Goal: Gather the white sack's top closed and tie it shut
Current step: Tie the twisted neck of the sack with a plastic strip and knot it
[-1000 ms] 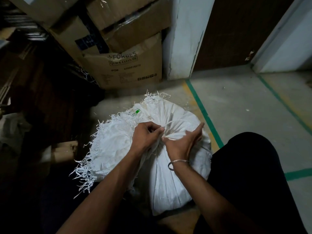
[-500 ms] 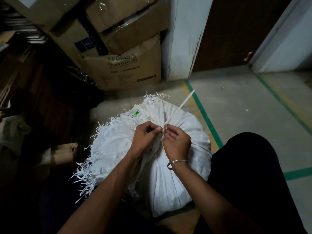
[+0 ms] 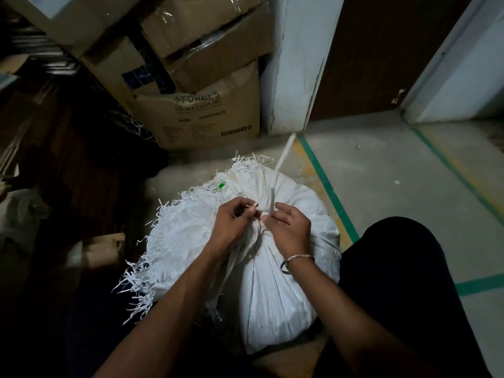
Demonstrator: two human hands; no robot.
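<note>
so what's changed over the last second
The right hand, fingers spread over the white sack a second ago, has curled onto the tie strip, whose free end now sticks up and away. The left hand still pinches the gathered neck; the sack has not moved.

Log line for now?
white sack: top gathered | left hand: grips gathered top | right hand: holds tie strip | knot: none visible

dim room; grey concrete floor [image 3: 381,186], green floor lines [image 3: 327,186], stacked cardboard boxes [image 3: 207,115].
</note>
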